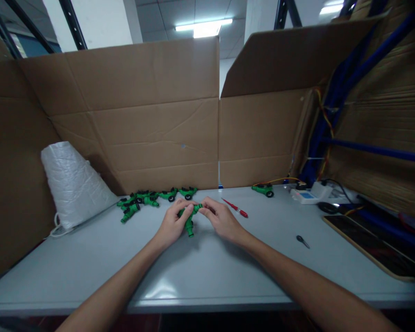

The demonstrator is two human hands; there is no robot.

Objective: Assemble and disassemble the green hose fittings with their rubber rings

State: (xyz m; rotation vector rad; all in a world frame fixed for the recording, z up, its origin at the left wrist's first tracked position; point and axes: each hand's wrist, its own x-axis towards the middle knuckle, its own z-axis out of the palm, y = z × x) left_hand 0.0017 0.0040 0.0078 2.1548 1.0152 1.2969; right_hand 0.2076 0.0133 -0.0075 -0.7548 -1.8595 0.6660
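A small green branched plastic piece (189, 225), shaped like a pipe fitting, is held up over the middle of the table. My left hand (174, 220) is closed around its left side, thumb on top. With thumb and fingertips, my right hand (223, 219) pinches its upper right end; whether a smaller part sits between those fingertips is hidden. One stubby arm of the piece points down toward me. Just beyond my right hand lies a red screwdriver (238, 210).
Several green pieces with black parts (141, 198) lie at the back left, and a similar green piece (263, 189) at the back right. A white bag (74, 184) stands left. To the right are a small dark-headed tool (302, 241), a power strip (306, 196) and a black panel (370, 244). Cardboard walls (152, 124) enclose the table.
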